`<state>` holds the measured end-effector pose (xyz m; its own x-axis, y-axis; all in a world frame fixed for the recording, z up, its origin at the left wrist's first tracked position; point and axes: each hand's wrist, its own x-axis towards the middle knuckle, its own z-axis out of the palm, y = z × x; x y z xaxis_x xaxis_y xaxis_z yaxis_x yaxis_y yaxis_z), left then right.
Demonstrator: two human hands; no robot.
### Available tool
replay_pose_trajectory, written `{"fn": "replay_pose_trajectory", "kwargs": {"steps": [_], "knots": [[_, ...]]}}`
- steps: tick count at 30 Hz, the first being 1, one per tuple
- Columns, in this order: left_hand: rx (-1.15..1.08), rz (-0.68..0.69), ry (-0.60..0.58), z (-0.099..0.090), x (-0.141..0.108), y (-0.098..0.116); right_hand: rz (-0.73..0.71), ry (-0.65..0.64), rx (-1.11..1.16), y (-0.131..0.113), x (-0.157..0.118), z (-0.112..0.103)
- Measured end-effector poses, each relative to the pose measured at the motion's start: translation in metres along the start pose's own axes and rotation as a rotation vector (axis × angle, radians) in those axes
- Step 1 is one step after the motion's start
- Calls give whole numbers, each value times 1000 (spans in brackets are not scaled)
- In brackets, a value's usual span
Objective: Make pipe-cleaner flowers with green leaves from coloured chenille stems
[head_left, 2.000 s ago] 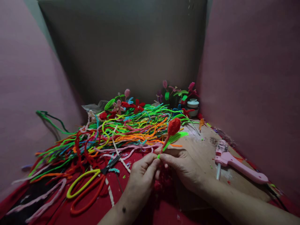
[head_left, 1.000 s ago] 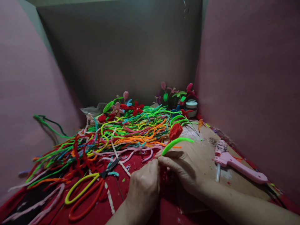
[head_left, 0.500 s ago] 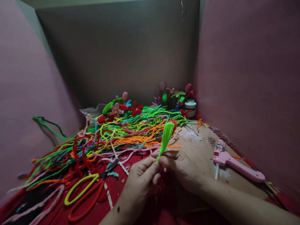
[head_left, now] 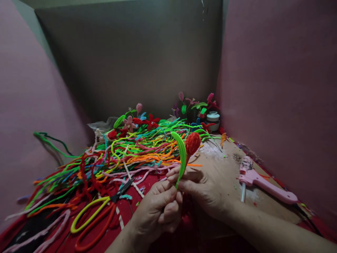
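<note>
A pipe cleaner flower with a red tulip-like bud [head_left: 193, 143] and a long curved green leaf [head_left: 182, 154] stands upright between my hands. My left hand [head_left: 162, 207] is closed in a pinch at the base of the leaf, where it meets the stem. My right hand [head_left: 202, 189] closes its thumb and fingers on the stem just below the bud. Most of the stem is hidden behind my fingers. To the left of my left hand lie scissors [head_left: 92, 216] with one yellow and one red handle loop, their dark blades pointing away.
A large heap of colourful pipe cleaners [head_left: 142, 151] spreads across the red cloth. Finished pipe cleaner flowers [head_left: 151, 122] and a white-lidded jar [head_left: 212, 121] stand at the back. A pink glue gun [head_left: 268, 184] lies on the brown board [head_left: 223, 179] at right. Pink walls [head_left: 279, 88] flank the workspace.
The leaf has turned from broad side to edge and now curves left of the bud. The red bud, mostly behind the leaf before, shows fully. My left hand has rolled slightly.
</note>
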<state>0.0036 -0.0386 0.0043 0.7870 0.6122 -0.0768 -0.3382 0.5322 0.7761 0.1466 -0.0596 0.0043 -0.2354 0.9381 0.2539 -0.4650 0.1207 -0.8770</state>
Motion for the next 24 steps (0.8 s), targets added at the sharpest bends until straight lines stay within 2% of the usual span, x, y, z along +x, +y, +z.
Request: {"fn": "replay_pose_trajectory", "kwargs": {"steps": [6,8,11,13,16,19,21,24], "knots": [[68,-22,61,2,-3,1,39,34,34,1,-2,0],[141,-28,129,7,-4,3,72,63,53,3,-3,0],[366,-1,273,16,-4,3,127,109,120,5,-3,2],[572,89,364,19,-3,0,118,143,127,5,-2,3],[933,354,472,16,-2,-5,53,179,64,4,0,4],[1252,574,487,7,-3,-11,27,202,15,5,1,4],[1376,634,473,2,-4,-12,38,213,6,7,0,4],[1437,645,474,-1,-4,-12,33,221,-26,8,-2,3]]}}
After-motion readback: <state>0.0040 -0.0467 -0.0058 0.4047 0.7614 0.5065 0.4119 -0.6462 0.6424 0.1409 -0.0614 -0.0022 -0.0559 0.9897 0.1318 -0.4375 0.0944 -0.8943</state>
